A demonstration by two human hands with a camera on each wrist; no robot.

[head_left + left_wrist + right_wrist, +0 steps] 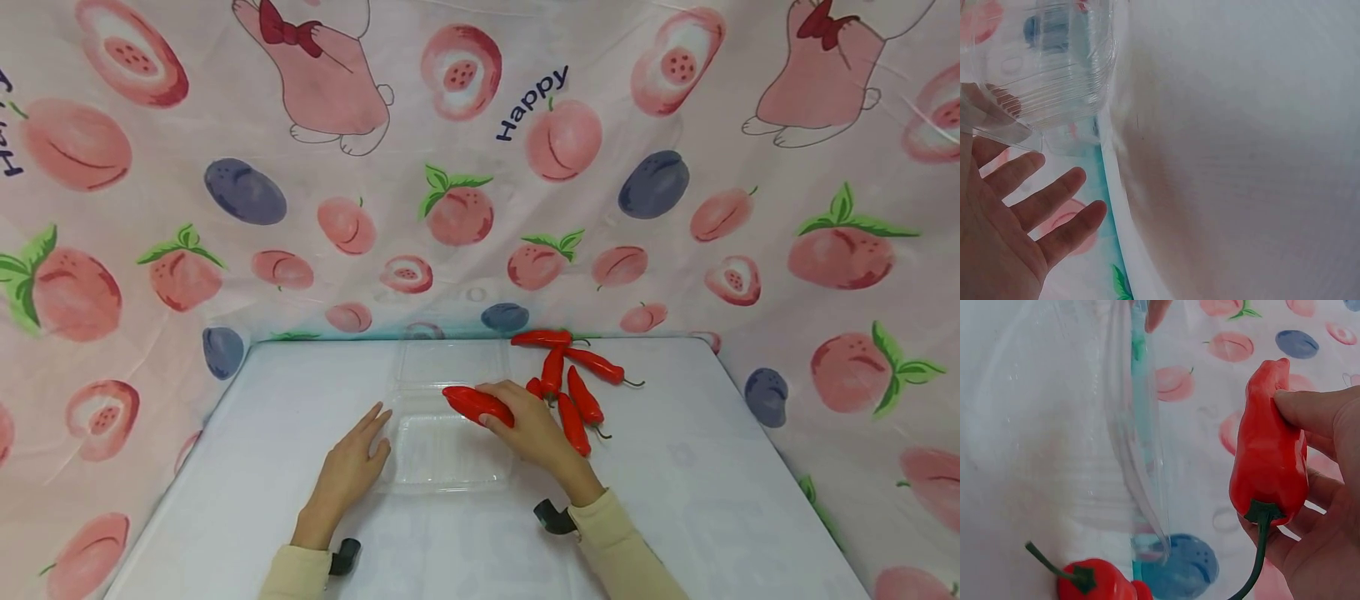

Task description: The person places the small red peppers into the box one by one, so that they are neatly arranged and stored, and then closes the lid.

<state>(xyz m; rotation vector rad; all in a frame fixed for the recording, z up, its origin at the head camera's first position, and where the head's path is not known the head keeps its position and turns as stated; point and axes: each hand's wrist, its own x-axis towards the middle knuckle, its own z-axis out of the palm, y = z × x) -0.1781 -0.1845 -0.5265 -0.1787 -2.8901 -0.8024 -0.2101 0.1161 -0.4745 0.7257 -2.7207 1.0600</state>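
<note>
Spanning the near part of a white desk (697, 483) with two pale sleeves (626, 550), with wide room outside each forearm, out to the slanting side edges. Farther in, with the left hand (348, 468), fingers straight, spread apart and grasping nothing, right at the left edge of an opened clear plastic container (453, 457); no telling whether touching it. With the right hand (536, 425), gripping a red pepper (468, 402) between thumb and fingers, above the container and near the fold between its two halves; pointing leftward past the fingertips with its narrow end, green stem toward the wrist. Just beyond that hand, to the right of the container, more red peppers (583, 398) close together, back to the far edge. Behind that edge, a hanging fruit-printed cloth (450, 308).
</note>
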